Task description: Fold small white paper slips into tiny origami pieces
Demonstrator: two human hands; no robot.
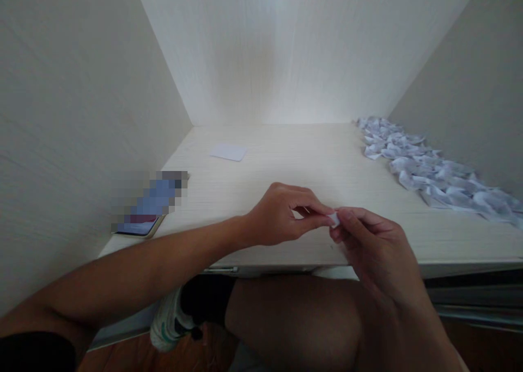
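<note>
Between the fingertips of both hands is a small folded piece of white paper [335, 218], mostly hidden by the fingers. My left hand [286, 214] pinches its left side with thumb and index finger. From the right, my right hand [370, 241] grips the same piece, thumb on top and fingers curled beneath. Both hands are above the front part of the pale desk [261, 252]. Beyond them, a flat stack or sheet of white paper [229, 152] lies toward the back left.
A long heap of folded or crumpled white paper pieces [433, 170] runs along the right wall. At the left edge a phone [151, 206] leans with a blurred screen. Pale panels [269, 50] enclose the desk at the back and sides. My bent leg [294, 317] is under the front edge.
</note>
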